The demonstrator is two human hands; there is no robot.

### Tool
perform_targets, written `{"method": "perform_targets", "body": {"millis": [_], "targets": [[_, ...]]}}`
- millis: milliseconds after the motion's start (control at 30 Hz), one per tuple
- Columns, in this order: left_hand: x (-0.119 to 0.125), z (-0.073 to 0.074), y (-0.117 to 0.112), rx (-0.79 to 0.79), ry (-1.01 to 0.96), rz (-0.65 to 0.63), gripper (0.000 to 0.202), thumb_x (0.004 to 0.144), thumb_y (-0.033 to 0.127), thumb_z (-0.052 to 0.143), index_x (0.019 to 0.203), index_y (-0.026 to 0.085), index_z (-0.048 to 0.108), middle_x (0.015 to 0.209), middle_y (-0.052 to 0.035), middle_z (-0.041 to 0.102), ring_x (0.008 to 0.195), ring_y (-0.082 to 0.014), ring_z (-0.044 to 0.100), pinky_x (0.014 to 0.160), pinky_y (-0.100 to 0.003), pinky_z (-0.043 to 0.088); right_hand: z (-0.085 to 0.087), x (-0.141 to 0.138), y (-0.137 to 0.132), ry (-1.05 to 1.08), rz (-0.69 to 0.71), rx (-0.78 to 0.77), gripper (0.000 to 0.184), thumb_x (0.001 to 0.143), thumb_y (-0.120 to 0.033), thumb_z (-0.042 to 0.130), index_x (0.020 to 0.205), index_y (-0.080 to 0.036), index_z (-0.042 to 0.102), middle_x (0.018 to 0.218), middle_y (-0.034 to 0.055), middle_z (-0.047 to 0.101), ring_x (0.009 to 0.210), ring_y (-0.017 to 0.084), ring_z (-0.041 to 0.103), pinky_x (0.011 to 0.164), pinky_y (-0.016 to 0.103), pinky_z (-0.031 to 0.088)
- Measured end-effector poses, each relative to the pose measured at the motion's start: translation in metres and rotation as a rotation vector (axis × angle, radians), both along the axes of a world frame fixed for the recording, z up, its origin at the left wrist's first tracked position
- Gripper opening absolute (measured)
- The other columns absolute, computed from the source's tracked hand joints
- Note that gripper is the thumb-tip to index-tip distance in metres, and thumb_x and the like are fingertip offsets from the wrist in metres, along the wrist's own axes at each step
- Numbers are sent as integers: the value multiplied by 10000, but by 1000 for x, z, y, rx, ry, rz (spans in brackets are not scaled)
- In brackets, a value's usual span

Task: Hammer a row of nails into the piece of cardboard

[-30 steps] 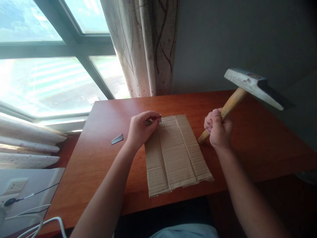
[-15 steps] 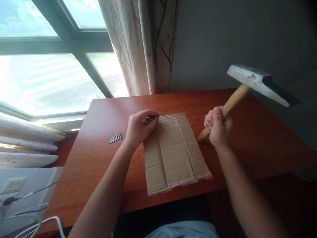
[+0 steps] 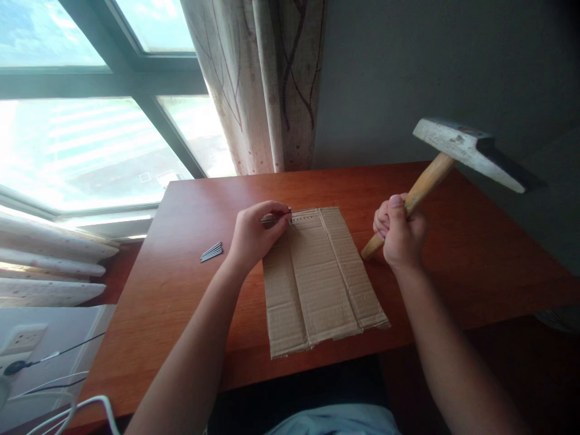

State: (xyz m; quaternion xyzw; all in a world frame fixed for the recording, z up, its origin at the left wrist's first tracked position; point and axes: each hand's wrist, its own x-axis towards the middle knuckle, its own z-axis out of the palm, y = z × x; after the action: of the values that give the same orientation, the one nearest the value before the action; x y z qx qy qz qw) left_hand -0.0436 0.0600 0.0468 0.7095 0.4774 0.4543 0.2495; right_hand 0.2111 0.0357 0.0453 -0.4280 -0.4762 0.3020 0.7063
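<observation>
My right hand [image 3: 405, 235] is wrapped round the wooden handle of a hammer [image 3: 429, 181]. The hammer is raised over the table's right side, its grey metal head up and tilted. At the far edge of a cardboard sheet [image 3: 324, 284], my left hand [image 3: 254, 237] pinches a nail [image 3: 290, 209]; only its top shows above the fingertips. A row of small dark dots runs along the cardboard's far edge, right of those fingers. To the left of my left hand lies a small bunch of loose nails [image 3: 211, 251].
The cardboard lies flat on a reddish-brown wooden table [image 3: 172, 302]. Beyond it are a patterned curtain [image 3: 258, 90] and a grey wall [image 3: 385, 78]. A window [image 3: 131, 78] stands at the left, with a wall socket [image 3: 25, 339] and white cables [image 3: 97, 400] low down.
The hammer and my right hand have shifted very slightly left. My left hand keeps its pinch in the same spot, and the cardboard and loose nails stay put.
</observation>
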Motion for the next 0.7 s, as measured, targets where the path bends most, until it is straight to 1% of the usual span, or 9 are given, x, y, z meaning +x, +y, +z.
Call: {"method": "perform_targets", "body": {"millis": [267, 500, 700], "targets": [[1, 0, 0, 5, -11, 3, 100, 818, 251, 681, 851, 167, 724, 838, -32, 746, 770, -147, 689, 787, -269, 572, 0, -1, 0, -13, -17, -9, 508, 883, -534, 643, 617, -227, 336, 477, -92, 300, 371, 51, 287, 335, 203, 220], [0, -3, 1, -18, -34, -11, 110, 821, 267, 683, 861, 171, 718, 836, -32, 742, 783, -151, 696, 777, -263, 576, 0, -1, 0, -20, -14, -4, 501, 888, -531, 635, 619, -227, 341, 479, -90, 304, 370, 53, 287, 334, 203, 222], [1, 0, 0, -22, -45, -12, 103, 810, 264, 688, 844, 172, 720, 827, -32, 743, 771, -154, 694, 768, -268, 582, 1, -1, 1, -30, -26, -7, 507, 881, -547, 636, 622, -230, 336, 481, -90, 303, 368, 54, 286, 330, 206, 218]]}}
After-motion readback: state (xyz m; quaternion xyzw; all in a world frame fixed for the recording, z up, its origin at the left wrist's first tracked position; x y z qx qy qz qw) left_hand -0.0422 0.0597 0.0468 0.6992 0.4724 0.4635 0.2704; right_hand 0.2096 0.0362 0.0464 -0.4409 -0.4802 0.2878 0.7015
